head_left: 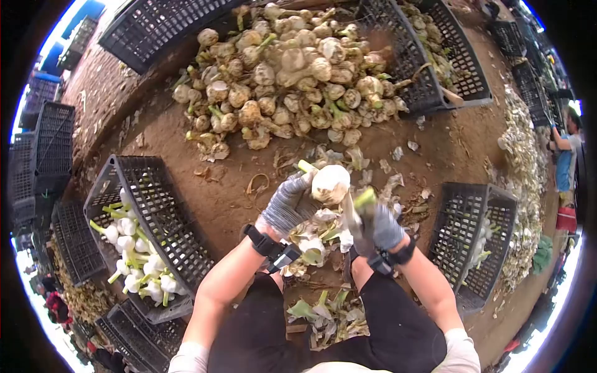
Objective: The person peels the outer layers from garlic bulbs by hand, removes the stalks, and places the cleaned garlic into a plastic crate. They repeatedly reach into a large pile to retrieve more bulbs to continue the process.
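In a grey striped glove, my left hand [291, 202] is closed on a white garlic bulb [331, 184] whose short green stem points up and left. My gloved right hand [380, 229] is closed beside it, blurred by motion. A pale, blade-like thing [352, 217] and a green stem piece [364, 199] show at its fingers; what exactly it grips I cannot make out. Beyond both hands lies a large heap of unpeeled garlic [280, 74] on the dirt floor.
A tilted black crate [165, 211] at the left holds clean bulbs; another crate [460, 227] stands at the right. More crates [413, 68] flank the heap. Peelings [333, 320] lie between my legs. At the far right is another person [566, 146].
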`<action>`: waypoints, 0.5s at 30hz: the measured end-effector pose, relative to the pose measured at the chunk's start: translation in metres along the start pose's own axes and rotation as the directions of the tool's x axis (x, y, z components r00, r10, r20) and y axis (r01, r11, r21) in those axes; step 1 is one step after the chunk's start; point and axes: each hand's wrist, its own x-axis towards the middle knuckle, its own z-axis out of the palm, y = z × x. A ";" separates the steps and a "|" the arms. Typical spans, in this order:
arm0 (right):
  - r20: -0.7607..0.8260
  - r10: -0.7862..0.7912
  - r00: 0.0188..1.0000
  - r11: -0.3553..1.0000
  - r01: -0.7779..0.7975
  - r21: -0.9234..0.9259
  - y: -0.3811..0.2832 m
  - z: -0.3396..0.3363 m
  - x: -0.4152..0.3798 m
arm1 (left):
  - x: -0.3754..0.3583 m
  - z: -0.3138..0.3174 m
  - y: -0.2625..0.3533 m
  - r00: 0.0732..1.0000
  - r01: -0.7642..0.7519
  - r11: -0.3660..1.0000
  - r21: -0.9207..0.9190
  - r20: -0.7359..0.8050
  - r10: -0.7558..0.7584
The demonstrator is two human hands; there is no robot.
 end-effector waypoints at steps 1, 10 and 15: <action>0.012 0.003 1.000 1.000 -0.004 0.002 -0.001 -0.007 -0.011 | 0.002 -0.007 -0.001 1.000 0.003 0.997 -0.074 -0.019 -0.004; 0.048 0.144 0.988 0.442 -0.020 -0.897 -0.063 0.004 0.002 | 0.004 -0.034 0.003 0.963 -0.116 0.984 -0.136 -0.259 0.077; -0.224 0.002 0.975 0.823 -0.129 -0.553 -0.029 0.030 0.030 | 0.003 -0.021 -0.011 0.939 -0.096 0.988 -0.119 -0.339 0.050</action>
